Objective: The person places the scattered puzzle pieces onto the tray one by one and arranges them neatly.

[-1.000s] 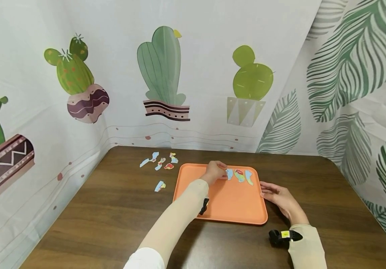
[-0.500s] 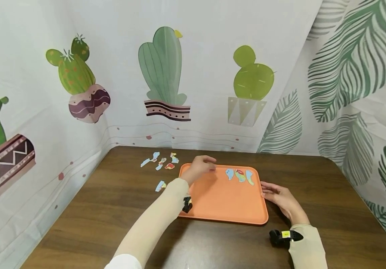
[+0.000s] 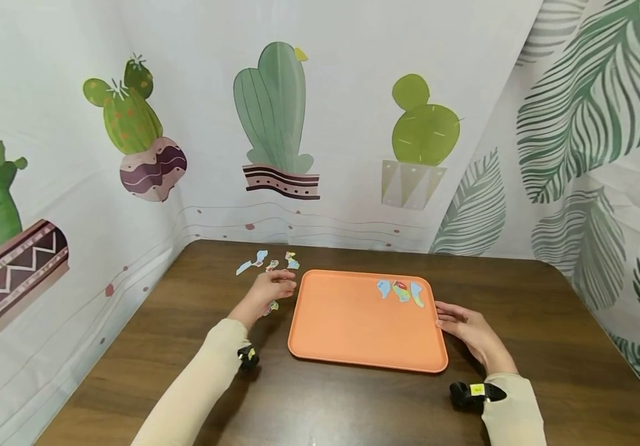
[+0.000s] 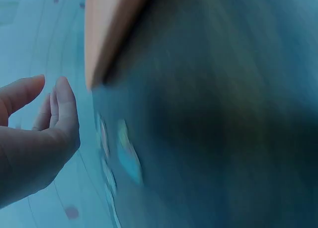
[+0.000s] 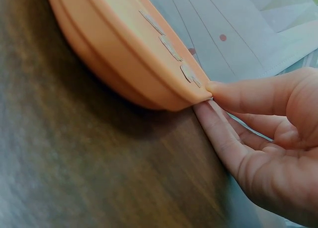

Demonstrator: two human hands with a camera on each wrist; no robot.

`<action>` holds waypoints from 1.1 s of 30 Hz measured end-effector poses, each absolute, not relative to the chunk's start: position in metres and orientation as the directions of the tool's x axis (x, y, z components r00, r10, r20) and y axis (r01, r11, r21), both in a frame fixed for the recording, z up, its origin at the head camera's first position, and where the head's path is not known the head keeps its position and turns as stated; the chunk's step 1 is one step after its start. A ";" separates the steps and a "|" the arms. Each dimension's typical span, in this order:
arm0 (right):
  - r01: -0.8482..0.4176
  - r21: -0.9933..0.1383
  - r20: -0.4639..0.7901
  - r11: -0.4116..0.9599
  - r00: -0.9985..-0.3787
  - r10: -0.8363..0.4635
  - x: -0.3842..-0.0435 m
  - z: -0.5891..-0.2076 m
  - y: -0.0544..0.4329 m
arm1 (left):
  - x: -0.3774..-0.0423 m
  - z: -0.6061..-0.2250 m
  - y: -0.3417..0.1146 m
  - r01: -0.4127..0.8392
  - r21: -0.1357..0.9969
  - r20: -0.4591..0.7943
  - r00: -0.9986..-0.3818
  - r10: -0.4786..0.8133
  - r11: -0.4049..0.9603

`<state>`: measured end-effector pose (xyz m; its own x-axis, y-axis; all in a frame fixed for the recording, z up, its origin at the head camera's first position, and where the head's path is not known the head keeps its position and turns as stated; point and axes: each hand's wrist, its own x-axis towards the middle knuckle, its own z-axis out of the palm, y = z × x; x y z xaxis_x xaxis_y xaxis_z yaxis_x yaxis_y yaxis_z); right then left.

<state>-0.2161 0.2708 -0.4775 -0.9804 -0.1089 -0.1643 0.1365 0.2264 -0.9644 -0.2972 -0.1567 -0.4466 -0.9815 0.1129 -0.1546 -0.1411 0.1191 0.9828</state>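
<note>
An orange tray (image 3: 364, 334) lies on the table. Three flat, irregular picture pieces, which look like puzzle pieces, sit in a row near its far right corner: a blue one (image 3: 383, 288), a red-and-green one (image 3: 401, 292) and a blue-green one (image 3: 417, 294). My left hand (image 3: 266, 293) hovers left of the tray, above loose pieces, partly covering them; in the left wrist view its fingers (image 4: 67, 101) are relaxed with nothing between them. At the tray's right edge, my right hand (image 3: 473, 334) pinches the rim (image 5: 169, 91), thumb above and a finger beneath.
Several loose picture pieces lie at the table's far left, among them a light blue one (image 3: 261, 255) and a yellow-and-blue one (image 3: 292, 261). A cactus-print cloth (image 3: 342, 217) hangs behind the brown wooden table (image 3: 320, 402).
My left hand has left the piece row on the tray and moved left, past the tray's edge, to the loose pieces. My right hand stays at the tray's right rim.
</note>
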 end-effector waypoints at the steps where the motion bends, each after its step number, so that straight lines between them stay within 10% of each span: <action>1: 0.137 -0.964 -0.165 0.226 -0.980 -0.108 -0.216 -0.477 0.271 | -0.296 -0.448 -0.164 -0.138 0.983 -0.151 -0.983 0.105 0.124; 33: 0.129 -0.966 -0.161 0.226 -0.978 -0.131 -0.216 -0.479 0.273 | -0.278 -0.457 -0.218 0.005 0.795 -0.150 -0.967 0.206 0.607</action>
<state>-0.2164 0.2728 -0.4788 -0.9782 -0.1309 -0.1610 0.1287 0.2258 -0.9656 -0.2783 -0.2179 -0.4566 -0.9670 0.2056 -0.1503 0.0055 0.6068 0.7948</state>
